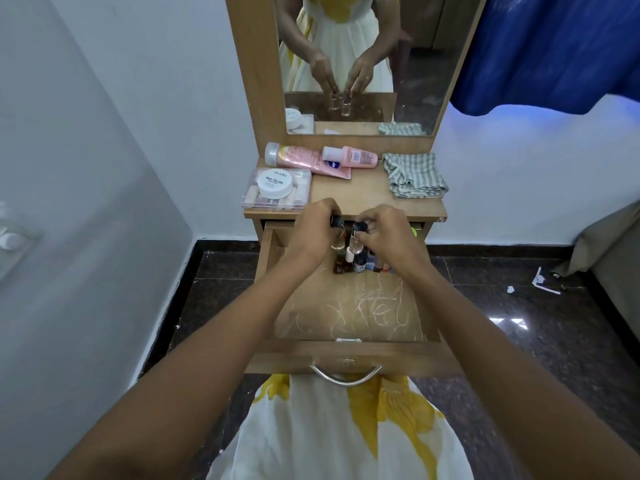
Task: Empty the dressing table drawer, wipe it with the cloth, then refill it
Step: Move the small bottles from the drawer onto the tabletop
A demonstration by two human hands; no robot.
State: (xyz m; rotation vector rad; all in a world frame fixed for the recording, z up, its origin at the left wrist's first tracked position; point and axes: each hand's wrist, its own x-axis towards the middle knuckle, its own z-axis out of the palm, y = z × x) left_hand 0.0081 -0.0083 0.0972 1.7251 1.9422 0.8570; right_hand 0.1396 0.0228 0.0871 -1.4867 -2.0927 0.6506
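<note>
The wooden drawer [346, 353] of the dressing table stands pulled out, its scratched bottom mostly bare. Several small nail polish bottles [358, 263] stand at its back. My left hand [317, 225] is shut on the dark cap of one small bottle [337, 242], held above the drawer's back. Beside it, my right hand [382, 226] grips the cap of a clear bottle [356, 241]. A striped grey cloth [414, 174] lies crumpled on the right of the table top [363, 194].
Pink tubes and a pink bottle [356, 156] lie at the back of the top. A clear box with a white nail polish jar [276, 187] sits at its left. A mirror [363, 64] rises behind. A blue curtain [554, 46] hangs right. The floor is dark stone.
</note>
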